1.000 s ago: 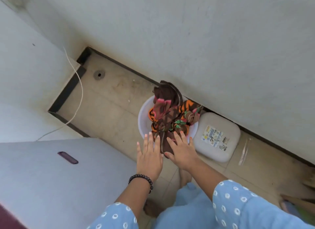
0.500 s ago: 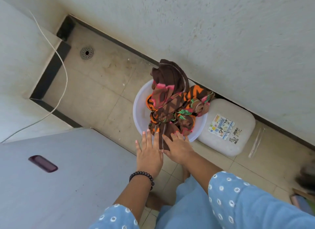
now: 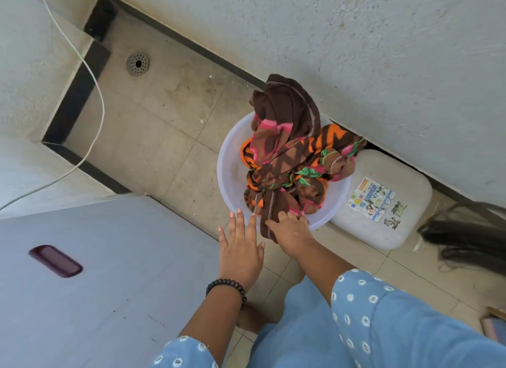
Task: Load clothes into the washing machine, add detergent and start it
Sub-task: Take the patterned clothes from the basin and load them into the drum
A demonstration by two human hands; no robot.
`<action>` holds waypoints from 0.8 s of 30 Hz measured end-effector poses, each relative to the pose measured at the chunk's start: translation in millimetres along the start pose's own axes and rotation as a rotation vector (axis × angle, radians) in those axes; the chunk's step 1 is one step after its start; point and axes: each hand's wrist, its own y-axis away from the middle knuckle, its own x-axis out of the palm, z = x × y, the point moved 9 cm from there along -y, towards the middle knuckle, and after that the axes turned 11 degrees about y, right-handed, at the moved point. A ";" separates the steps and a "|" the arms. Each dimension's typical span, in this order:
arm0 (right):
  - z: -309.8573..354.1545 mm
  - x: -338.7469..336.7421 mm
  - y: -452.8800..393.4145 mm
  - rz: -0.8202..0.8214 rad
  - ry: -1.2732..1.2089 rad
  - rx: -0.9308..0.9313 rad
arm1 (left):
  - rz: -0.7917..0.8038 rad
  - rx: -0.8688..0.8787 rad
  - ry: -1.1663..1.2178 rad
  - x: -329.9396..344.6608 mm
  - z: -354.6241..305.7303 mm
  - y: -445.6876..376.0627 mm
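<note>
**A:** What did we see, going from left to right?

**B:** At far left lay the grey washing machine (image 3: pixel 95 271), lid shut, with a dark handle (image 3: pixel 55 260) set in it. Beyond it a white cable (image 3: pixel 90 66) trailed past a floor drain (image 3: pixel 137 63).

**A:** And our hands?

**B:** Our left hand (image 3: pixel 241 254), fingers straight and spread, reached the rim of a white basin (image 3: pixel 232 173) on the floor, holding nothing. Our right hand (image 3: pixel 291 232) curled onto the brown patterned clothes (image 3: pixel 287 159) heaped in that basin. A white jug (image 3: pixel 383 203) lay just beside it.

**A:** Which step was this?

**B:** We judged it the very start: gathering the laundry. Next we would need a firm hold, and that lid opened.
</note>
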 end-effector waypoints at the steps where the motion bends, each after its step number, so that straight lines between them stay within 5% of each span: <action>1: -0.5 -2.3 -1.0 -0.006 0.005 0.008 | 0.000 0.000 0.007 -0.6 0.2 0.0; 5: -6.6 -4.6 -3.5 -0.008 -0.041 0.057 | 0.004 0.002 0.032 -6.8 -1.8 1.9; 9: -13.3 -9.5 -1.5 -0.022 -0.342 0.118 | -0.011 0.019 0.038 -15.9 -5.4 3.2; 15: -14.6 -61.4 29.5 -0.319 -0.734 0.126 | -0.007 0.009 0.153 -31.4 -7.5 13.4; 24: -11.6 -142.4 114.6 -0.536 -0.998 0.015 | -0.135 -0.041 0.965 -100.8 -10.8 55.0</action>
